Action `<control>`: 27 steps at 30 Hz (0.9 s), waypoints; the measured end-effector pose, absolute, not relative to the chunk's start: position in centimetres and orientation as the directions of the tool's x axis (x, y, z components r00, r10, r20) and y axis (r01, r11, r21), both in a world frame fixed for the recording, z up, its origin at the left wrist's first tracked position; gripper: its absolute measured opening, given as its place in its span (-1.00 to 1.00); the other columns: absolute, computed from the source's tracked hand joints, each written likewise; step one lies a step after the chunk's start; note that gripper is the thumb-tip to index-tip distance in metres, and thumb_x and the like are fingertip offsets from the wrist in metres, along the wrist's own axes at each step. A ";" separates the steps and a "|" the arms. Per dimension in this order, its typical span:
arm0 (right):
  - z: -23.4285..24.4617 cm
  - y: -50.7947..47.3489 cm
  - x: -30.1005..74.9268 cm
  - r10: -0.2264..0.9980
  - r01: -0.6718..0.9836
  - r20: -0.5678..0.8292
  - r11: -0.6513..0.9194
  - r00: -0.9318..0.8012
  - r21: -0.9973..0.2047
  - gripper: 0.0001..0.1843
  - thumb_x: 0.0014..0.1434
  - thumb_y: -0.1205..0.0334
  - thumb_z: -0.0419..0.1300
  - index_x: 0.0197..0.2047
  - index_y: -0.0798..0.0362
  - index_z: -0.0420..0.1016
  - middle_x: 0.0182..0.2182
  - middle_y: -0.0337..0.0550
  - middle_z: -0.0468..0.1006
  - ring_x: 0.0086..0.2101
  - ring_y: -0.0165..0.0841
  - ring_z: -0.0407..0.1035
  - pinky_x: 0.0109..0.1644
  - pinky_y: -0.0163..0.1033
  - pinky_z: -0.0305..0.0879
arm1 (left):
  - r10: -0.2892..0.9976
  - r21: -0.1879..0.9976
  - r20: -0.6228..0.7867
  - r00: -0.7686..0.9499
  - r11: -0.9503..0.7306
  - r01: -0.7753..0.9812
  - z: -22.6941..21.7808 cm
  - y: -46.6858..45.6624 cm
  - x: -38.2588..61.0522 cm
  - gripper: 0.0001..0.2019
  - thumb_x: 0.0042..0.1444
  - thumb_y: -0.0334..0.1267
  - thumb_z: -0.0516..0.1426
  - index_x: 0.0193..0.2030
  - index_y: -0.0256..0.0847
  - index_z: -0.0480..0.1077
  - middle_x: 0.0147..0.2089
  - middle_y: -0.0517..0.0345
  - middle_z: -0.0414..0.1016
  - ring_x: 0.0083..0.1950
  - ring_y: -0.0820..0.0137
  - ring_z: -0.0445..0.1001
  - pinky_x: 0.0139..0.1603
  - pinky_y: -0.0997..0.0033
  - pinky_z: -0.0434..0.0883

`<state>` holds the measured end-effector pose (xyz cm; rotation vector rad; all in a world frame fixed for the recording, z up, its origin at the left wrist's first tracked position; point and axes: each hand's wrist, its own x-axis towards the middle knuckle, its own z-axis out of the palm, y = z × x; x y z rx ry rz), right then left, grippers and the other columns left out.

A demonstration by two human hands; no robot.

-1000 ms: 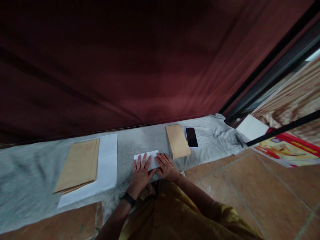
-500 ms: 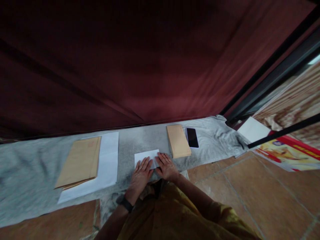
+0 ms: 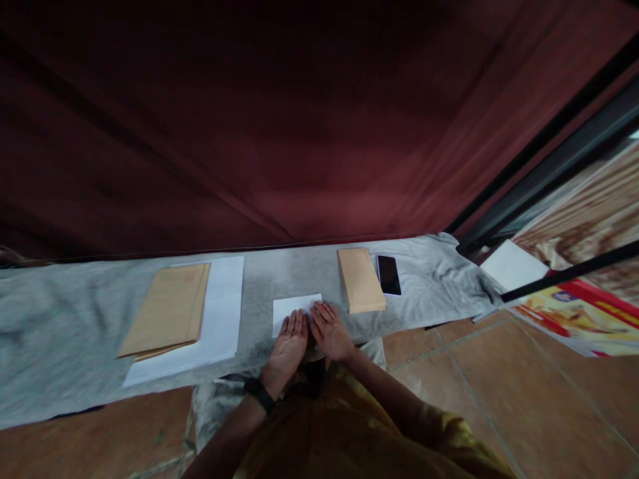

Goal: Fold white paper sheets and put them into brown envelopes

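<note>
A small piece of white folded paper (image 3: 289, 306) lies on the grey cloth in front of me. My left hand (image 3: 289, 342) rests on its lower part, fingers stretched out. Beside it my right hand (image 3: 332, 332) lies flat over the paper's right side, the two hands nearly meeting and covering much of the paper. Right of my hands is a stack of brown envelopes (image 3: 362, 281), with a dark-screened phone (image 3: 389, 275) next to it. To the left, larger brown envelopes (image 3: 167, 311) lie partly over white paper sheets (image 3: 223, 309).
The grey cloth (image 3: 54, 332) covers a long narrow surface backed by a dark red curtain (image 3: 299, 166). At the right are a dark frame bar (image 3: 539, 166), a white sheet (image 3: 514, 263) and a red and yellow printed package (image 3: 579, 309). Brown tiles (image 3: 479, 379) form the floor.
My left hand has turned and slid inward, closer to the right hand. The right hand remains on the paper's right side. The whole view has shifted slightly.
</note>
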<state>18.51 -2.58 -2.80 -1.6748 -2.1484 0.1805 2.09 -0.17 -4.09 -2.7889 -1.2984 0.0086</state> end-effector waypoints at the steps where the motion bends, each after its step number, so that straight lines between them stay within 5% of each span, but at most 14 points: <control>1: -2.8 -2.4 17.9 0.947 0.885 0.252 0.284 -0.198 -0.370 -0.53 0.45 0.21 -0.02 0.32 0.17 0.38 0.35 0.07 0.34 0.35 -0.23 0.17 0.44 0.01 0.14 | 0.766 -0.057 0.041 0.642 -0.639 0.767 -4.0 -0.3 2.1 -0.41 0.15 -0.61 -0.12 0.30 -0.47 0.36 0.41 -0.34 0.29 0.47 0.10 0.23 0.43 0.00 0.26; 7: -3.4 -2.0 16.5 0.930 0.879 0.287 0.326 -0.231 -0.348 -0.52 0.50 0.17 -0.07 0.37 0.10 0.33 0.35 0.00 0.34 0.37 -0.26 0.15 0.44 0.02 0.11 | 0.792 -0.018 0.117 0.599 -0.601 0.799 -3.2 -0.8 1.2 -0.47 0.23 -0.51 -0.08 0.33 -0.43 0.34 0.38 -0.25 0.35 0.44 0.21 0.28 0.42 0.16 0.30; 16: -4.7 -3.5 20.0 0.944 0.954 0.281 0.231 -0.172 -0.193 -0.37 0.47 0.10 -0.01 0.49 0.18 0.08 0.40 0.09 0.23 0.38 -0.16 0.12 0.46 0.07 0.00 | 0.873 0.085 0.198 0.446 -0.469 0.879 -3.6 -1.0 -2.6 -0.48 0.39 -0.10 -0.07 0.30 -0.40 0.36 0.35 -0.27 0.39 0.41 0.14 0.33 0.39 0.09 0.31; 21: -4.6 -3.6 19.9 0.946 0.954 0.284 0.218 -0.155 -0.206 -0.38 0.46 0.11 -0.01 0.49 0.17 0.09 0.40 0.07 0.23 0.37 -0.14 0.13 0.46 0.08 -0.01 | 0.881 0.122 0.235 0.410 -0.446 0.887 -2.1 0.5 -0.2 -0.50 0.40 -0.10 -0.08 0.21 -0.42 0.44 0.27 -0.28 0.47 0.37 0.12 0.37 0.47 0.01 0.18; 27: -4.9 -3.5 19.7 0.945 0.953 0.297 0.208 -0.138 -0.218 -0.42 0.45 0.15 -0.01 0.45 0.17 0.19 0.39 0.02 0.26 0.38 -0.15 0.12 0.47 0.06 -0.03 | 0.820 0.191 0.186 0.542 -0.571 0.799 -1.7 2.8 5.0 -0.50 0.41 -0.19 -0.13 0.37 -0.31 0.30 0.44 -0.07 0.29 0.49 0.20 0.20 0.48 0.05 0.16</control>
